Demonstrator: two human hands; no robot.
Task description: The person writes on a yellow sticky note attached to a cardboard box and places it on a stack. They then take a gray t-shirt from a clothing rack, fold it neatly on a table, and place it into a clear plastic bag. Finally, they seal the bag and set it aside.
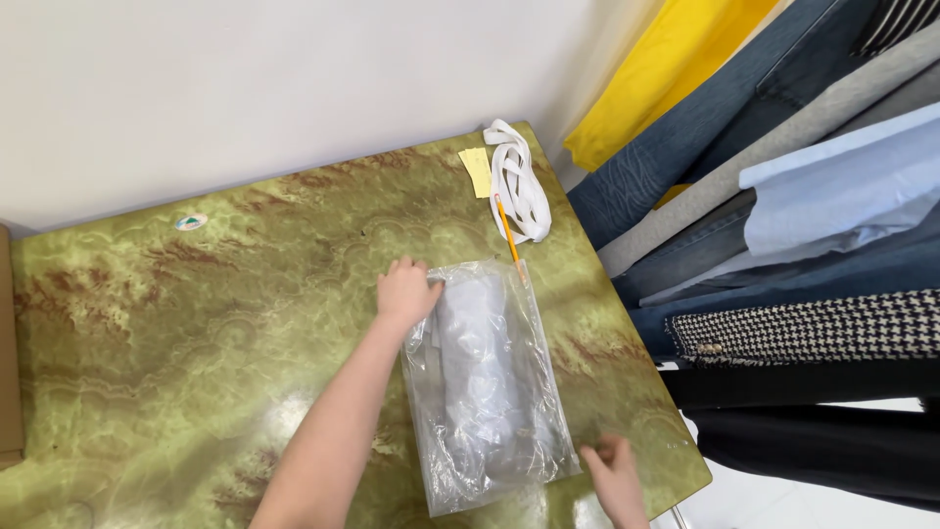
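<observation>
The green marbled table (176, 323) fills most of my view, pushed against a white wall, with a stack of folded fabrics (783, 216) in yellow, denim blue, grey and houndstooth just off its right edge. In front of me, toward the table's right side, lies a clear plastic bag (490, 382) with a folded pale grey garment inside, its film wrinkled and glossy, its long side running away from me. My left hand (406, 292) rests on the bag's far left corner, fingers curled down onto the plastic, pressing or pinching it; I cannot tell which. My right hand (615, 470) sits at the near right corner, fingers loosely bent at the bag's edge, holding nothing that I can see. Beyond the bag lie a looped white strap (524, 186), a yellow pencil (507, 235) and a small yellow note (477, 169).
</observation>
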